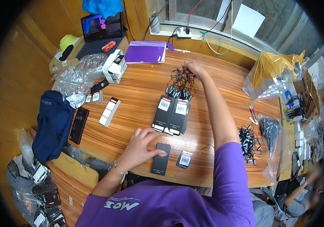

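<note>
Two side-by-side stacks of black hang tags point(168, 116) with white barcode stickers lie mid-table. Their black cords point(182, 77), with small silvery-grey end pieces, spread out beyond them. My right hand point(194, 70) reaches over to the far end of these cords, its fingertips pinched on them. My left hand point(141, 145) is spread, fingers stretched toward the near end of the stacks. Its thumb lies at the edge of a single black hang tag point(161, 159) with a coloured logo. Right of that tag sits a small pile of stickered cards point(184, 159).
At right lie a heap of black cords point(249, 143), red-handled snippers point(252, 111) and a plastic bag point(271, 132). Left are a sticker stack point(109, 112), a phone point(79, 126) and a white box point(114, 67). A purple notebook point(145, 52) and laptop point(102, 30) stand behind.
</note>
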The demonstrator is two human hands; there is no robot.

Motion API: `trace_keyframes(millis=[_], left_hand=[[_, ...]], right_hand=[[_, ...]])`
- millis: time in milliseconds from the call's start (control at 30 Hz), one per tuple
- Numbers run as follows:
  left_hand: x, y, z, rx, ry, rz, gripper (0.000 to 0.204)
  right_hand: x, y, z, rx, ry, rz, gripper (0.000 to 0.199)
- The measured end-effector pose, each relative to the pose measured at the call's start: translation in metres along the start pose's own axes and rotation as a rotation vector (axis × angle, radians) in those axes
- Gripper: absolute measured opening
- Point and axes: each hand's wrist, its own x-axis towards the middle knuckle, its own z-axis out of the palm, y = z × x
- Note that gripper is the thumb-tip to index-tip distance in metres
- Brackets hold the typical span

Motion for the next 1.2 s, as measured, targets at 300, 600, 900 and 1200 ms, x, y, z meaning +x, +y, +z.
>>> trace_keyframes(millis=[300, 600, 900, 1200], left_hand=[[-0.015, 0.001, 0.026, 0.244, -0.026, 0.022, 0.07], [-0.014, -0.004, 0.03, 0.149, 0.068, 0.083, 0.06], [-0.014, -0.008, 0.031, 0.173, 0.061, 0.112, 0.058], [-0.02, 0.006, 0.026, -0.23, 0.03, -0.093, 0.043]], right_hand=[[-0.166, 0.024, 0.011, -0.356, 0.134, -0.507, 0.027], [-0.329, 0.115, 0.103, -0.613, 0.241, -0.381, 0.036], [-0.331, 0.125, 0.113, -0.533, 0.368, -0.42, 0.034], [-0.328, 0.127, 0.117, -0.3, 0.408, -0.379, 0.024]])
